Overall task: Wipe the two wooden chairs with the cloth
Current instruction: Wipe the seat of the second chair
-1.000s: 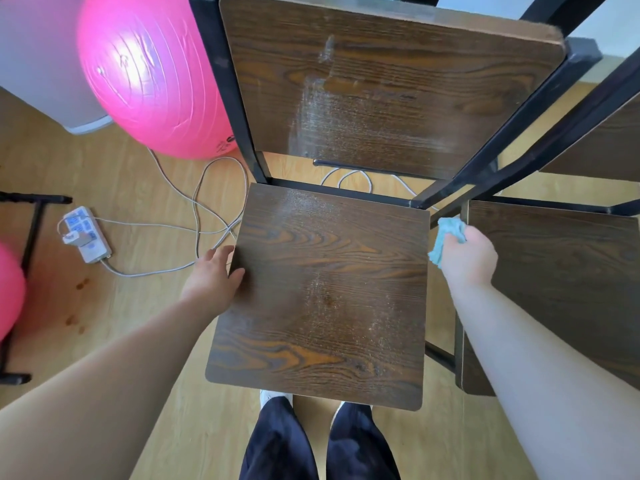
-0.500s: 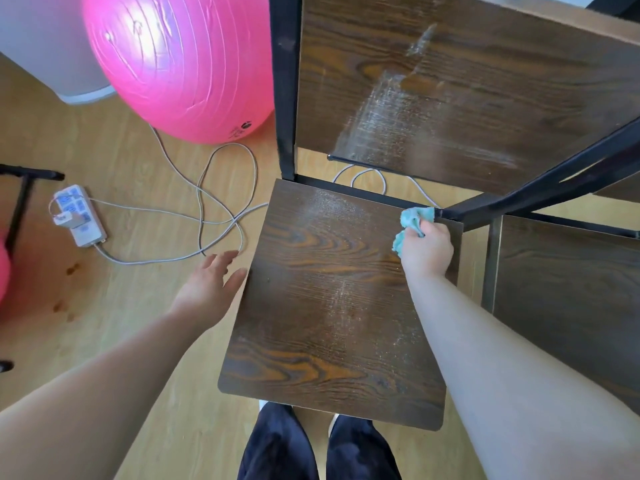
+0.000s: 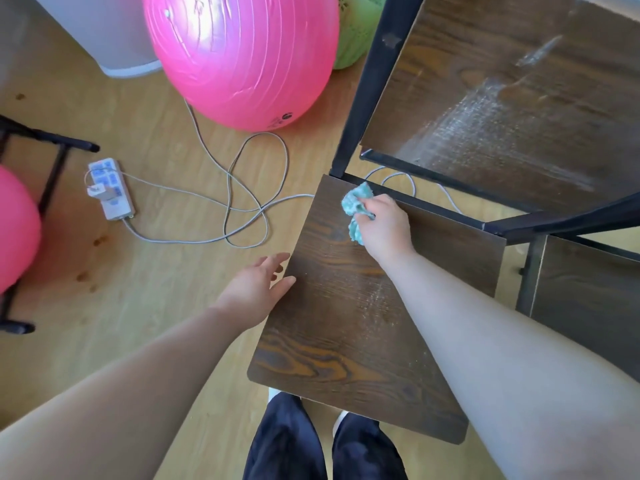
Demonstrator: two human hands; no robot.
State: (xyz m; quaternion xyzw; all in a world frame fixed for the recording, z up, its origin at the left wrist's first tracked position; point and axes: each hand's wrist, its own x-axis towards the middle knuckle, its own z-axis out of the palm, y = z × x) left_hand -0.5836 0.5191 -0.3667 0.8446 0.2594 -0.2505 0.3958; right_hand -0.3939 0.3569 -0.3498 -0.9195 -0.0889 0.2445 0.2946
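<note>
Crumpled teal cloth (image 3: 356,209) in right hand (image 3: 384,226), seemingly pressing chair seat (image 3: 346,334)

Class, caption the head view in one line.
Right hand holds teal cloth on wooden chair seat; left hand open alongside.

Right hand (image 3: 384,226) is knuckles-up, so its fingers are tucked out of sight and the grip swallows a good part of the cloth (image 3: 356,204). Left hand (image 3: 256,289) sits at the left edge of the near chair (image 3: 346,323): touching or just above, can't call it. That chair's back runs off the top and right. Second chair (image 3: 588,323) is sliced by the right edge. Cable (image 3: 242,209) dives under the near chair. Green thing (image 3: 356,32) is mostly behind the pink ball (image 3: 242,57), itself clipped at the top. Power strip (image 3: 110,190) markings are too small to read.
</note>
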